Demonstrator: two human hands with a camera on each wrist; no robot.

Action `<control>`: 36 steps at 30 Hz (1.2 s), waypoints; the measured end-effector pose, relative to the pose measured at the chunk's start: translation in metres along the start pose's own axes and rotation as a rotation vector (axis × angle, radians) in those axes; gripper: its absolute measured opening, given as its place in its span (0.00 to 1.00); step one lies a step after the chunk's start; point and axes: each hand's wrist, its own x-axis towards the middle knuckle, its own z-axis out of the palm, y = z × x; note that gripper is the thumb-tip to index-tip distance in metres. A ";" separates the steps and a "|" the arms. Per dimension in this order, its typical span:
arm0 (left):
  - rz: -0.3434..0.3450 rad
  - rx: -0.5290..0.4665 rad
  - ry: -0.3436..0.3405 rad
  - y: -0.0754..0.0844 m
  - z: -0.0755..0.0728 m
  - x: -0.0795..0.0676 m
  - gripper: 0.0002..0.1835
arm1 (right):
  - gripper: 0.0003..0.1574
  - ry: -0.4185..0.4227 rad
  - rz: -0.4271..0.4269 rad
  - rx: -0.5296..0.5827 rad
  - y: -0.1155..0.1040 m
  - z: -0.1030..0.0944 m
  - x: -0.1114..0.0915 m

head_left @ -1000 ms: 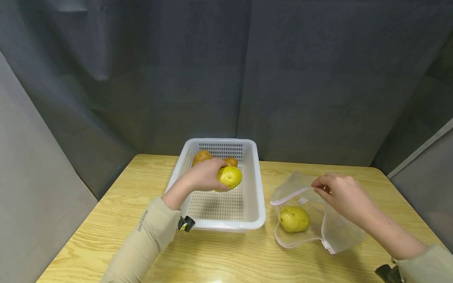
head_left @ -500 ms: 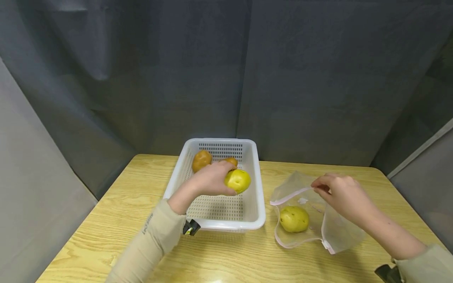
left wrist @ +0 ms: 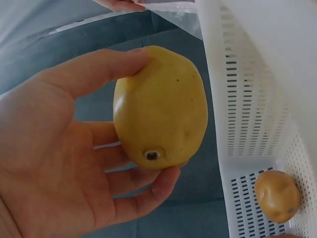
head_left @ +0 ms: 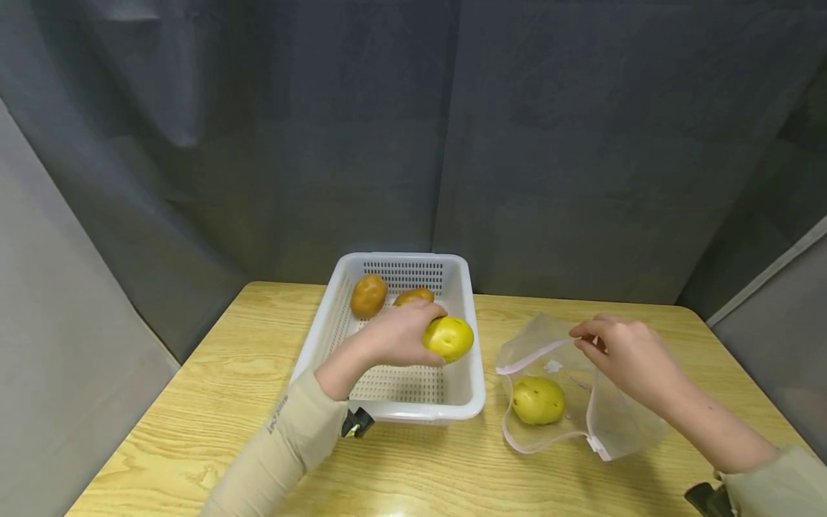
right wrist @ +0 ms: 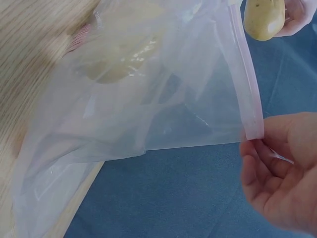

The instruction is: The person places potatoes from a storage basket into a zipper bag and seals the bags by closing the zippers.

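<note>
My left hand holds a yellow potato between thumb and fingers, above the right side of the white basket. In the left wrist view the potato shows a dark spot near one end. My right hand pinches the edge of a clear zip bag, keeping its mouth apart. Inside the bag lies another yellow potato. The right wrist view shows the thumb and fingers of my right hand on the pink zip strip.
Two browner potatoes lie at the back of the basket: one at the left, the other partly behind my left hand. The basket stands left of the bag on a wooden table. A dark curtain hangs behind the table.
My left hand has moved right and slightly toward the front with the potato, uncovering more of the brown potatoes. My right hand and the bag have hardly moved.
</note>
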 end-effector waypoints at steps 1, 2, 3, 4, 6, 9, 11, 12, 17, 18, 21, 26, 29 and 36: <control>0.004 -0.001 -0.001 0.001 0.000 0.000 0.31 | 0.05 0.005 -0.001 0.002 0.000 0.000 0.000; 0.009 -0.001 -0.001 0.002 0.001 0.001 0.32 | 0.04 0.008 0.000 0.005 0.000 0.000 0.000; 0.015 -0.004 0.000 0.004 0.001 0.001 0.32 | 0.04 0.013 0.000 0.009 0.001 0.001 0.000; 0.022 -0.007 0.000 0.005 0.001 0.002 0.32 | 0.03 0.018 0.000 0.012 0.001 0.001 0.000; 0.032 -0.007 0.000 0.008 0.002 0.002 0.32 | 0.02 0.023 0.004 0.020 0.001 0.001 0.000; 0.046 -0.008 0.000 0.011 0.003 0.003 0.32 | 0.02 0.017 0.011 0.029 0.001 0.000 0.000; 0.048 -0.002 -0.002 0.013 0.005 0.002 0.32 | 0.03 0.008 0.013 0.033 0.001 0.000 0.000; 0.048 0.000 -0.003 0.014 0.005 0.002 0.32 | 0.03 0.006 0.011 0.033 0.001 0.000 0.000; 0.045 0.013 -0.005 0.018 0.006 0.001 0.32 | 0.05 -0.002 0.012 0.035 0.001 -0.001 0.000; 0.045 0.014 -0.003 0.019 0.006 0.000 0.32 | 0.05 -0.001 0.013 0.035 0.001 -0.001 0.000; 0.049 0.015 0.003 0.022 0.005 0.000 0.33 | 0.05 -0.003 0.016 0.036 0.002 -0.001 0.001; 0.056 -0.006 0.003 0.027 0.008 0.000 0.34 | 0.04 -0.016 0.020 0.038 0.001 -0.001 0.002; 0.050 -0.029 0.003 0.030 0.011 0.000 0.34 | 0.04 -0.015 0.013 0.035 0.001 -0.001 0.002; 0.085 -0.045 0.012 0.035 0.018 0.003 0.35 | 0.03 0.009 -0.005 0.027 0.000 0.000 0.003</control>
